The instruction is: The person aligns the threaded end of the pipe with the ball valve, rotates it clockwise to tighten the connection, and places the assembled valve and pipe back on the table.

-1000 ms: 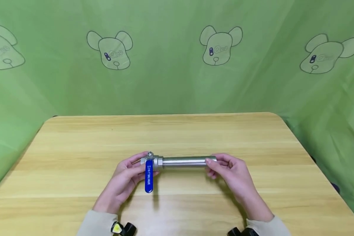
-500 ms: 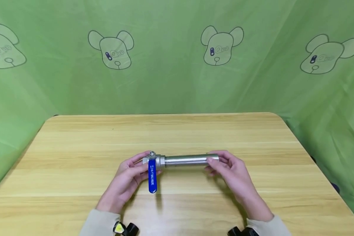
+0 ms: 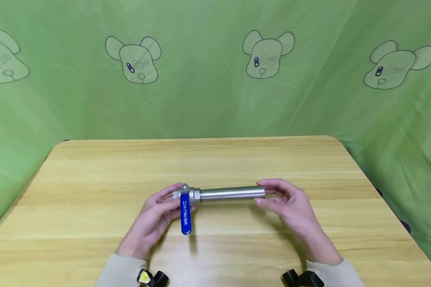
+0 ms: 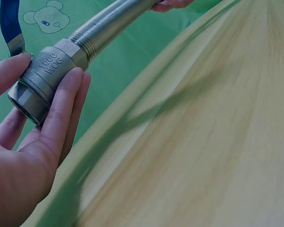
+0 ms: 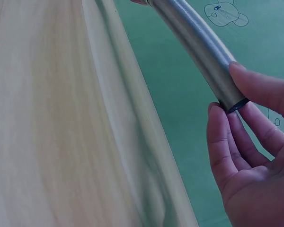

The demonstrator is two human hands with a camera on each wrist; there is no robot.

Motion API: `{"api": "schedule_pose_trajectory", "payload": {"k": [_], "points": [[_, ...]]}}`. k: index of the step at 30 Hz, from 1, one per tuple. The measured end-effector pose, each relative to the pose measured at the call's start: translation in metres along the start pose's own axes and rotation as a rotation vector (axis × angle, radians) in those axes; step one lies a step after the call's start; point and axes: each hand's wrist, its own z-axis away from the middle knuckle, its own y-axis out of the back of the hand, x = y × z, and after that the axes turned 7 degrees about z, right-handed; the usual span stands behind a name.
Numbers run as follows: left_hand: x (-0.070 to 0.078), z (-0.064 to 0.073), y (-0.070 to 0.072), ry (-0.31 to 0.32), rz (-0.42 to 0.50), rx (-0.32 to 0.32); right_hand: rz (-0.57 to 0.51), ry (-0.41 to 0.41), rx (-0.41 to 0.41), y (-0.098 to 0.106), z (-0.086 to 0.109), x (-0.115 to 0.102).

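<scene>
In the head view my left hand grips the ball valve, whose blue lever points toward me. The left wrist view shows the fingers curled around the steel valve body, marked 1000 WOG. A shiny metal pipe extends rightward from the valve, its threaded end partly exposed at the joint. My right hand is spread loosely about the pipe's free end, thumb below it and fingers above in the head view. In the right wrist view, fingertips lie right at the end of the pipe.
Valve and pipe are held above a light wooden table, casting shadows on it. Behind stands a green curtain printed with mouse-head drawings. Black devices are strapped at both wrists.
My right thumb has come off the pipe, and that hand has opened and shifted slightly right. The valve moved slightly right at first, then stayed in my left hand's grip.
</scene>
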Motion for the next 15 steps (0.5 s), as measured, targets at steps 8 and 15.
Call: {"api": "schedule_pose_trajectory", "payload": {"k": [8, 15], "points": [[0.0006, 0.002, -0.001, -0.004, -0.015, 0.02, 0.048, -0.035, 0.03, -0.0027, 0.0005, -0.0002], [0.0019, 0.0024, -0.0006, -0.009, -0.004, 0.013, 0.052, -0.057, 0.02, -0.0071, 0.0001, -0.0024]]}}
